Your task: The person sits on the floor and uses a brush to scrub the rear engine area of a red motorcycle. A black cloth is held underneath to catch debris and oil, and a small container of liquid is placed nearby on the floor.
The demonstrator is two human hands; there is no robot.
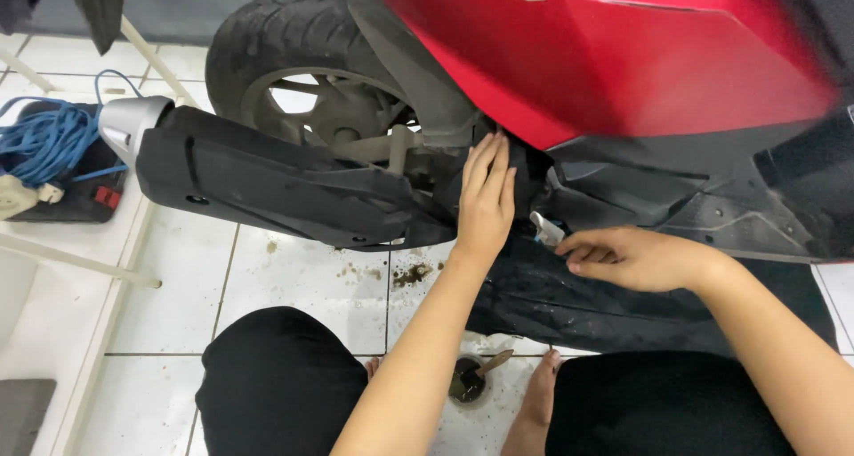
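At centre frame my left hand [485, 198] lies flat, fingers together, against the scooter's underside beside the black exhaust cover [267, 185], while my right hand [623, 256] pinches a small silvery tool [546, 229], likely rigid, light, slippery when oily.

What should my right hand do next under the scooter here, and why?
Probably seat the silver tool on its fastener before turning. The right hand pinches it at the dark underside below the red body panel, while the left hand presses flat beside the black exhaust cover; the fastener itself is hidden.
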